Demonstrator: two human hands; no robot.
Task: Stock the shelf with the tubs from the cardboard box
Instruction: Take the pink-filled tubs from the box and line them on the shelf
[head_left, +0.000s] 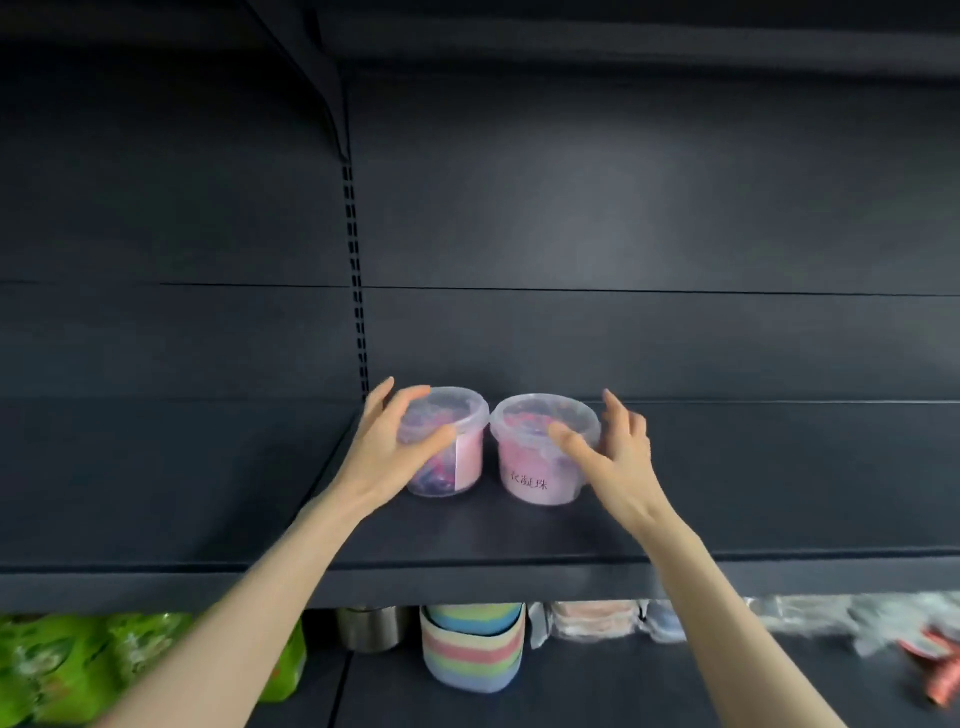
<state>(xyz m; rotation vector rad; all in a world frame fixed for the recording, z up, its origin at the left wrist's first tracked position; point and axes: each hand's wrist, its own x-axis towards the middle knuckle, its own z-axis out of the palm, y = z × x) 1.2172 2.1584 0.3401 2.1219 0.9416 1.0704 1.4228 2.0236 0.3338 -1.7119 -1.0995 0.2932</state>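
Note:
Two clear lidded tubs with pink and blue contents stand side by side on the dark shelf, almost touching. My left hand wraps the left tub, with the thumb on its front and fingers over the lid rim. My right hand is at the right side of the right tub, which carries a pink label. Its fingers are straight and spread, and the thumb reaches across the tub's front. The cardboard box is out of view.
The shelf runs wide to the left and right of the tubs. A slotted upright stands behind the left tub. The lower shelf holds green packs, a metal cup, striped stacked cups and plastic-wrapped goods.

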